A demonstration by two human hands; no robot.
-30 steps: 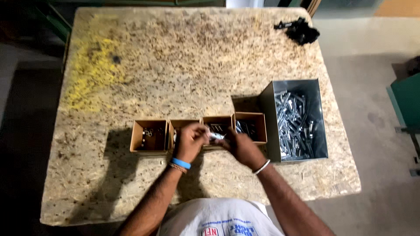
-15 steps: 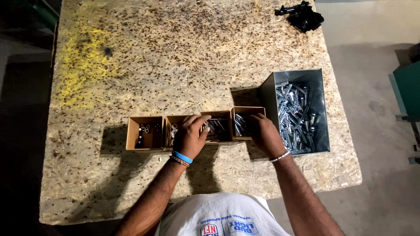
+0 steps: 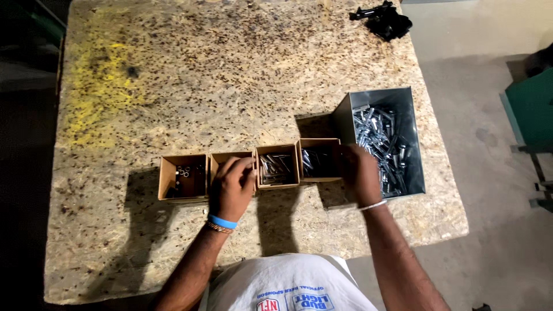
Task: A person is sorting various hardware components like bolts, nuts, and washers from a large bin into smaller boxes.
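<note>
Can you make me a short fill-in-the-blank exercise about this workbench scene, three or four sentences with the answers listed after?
1. A row of ____ small cardboard boxes sits on the board table.
2. The left hand rests over the ____ box from the left.
3. The right hand reaches toward the grey ____ bin full of shiny parts.
4. The left wrist wears a ____ band.

Missing words: four; second; metal; blue
</note>
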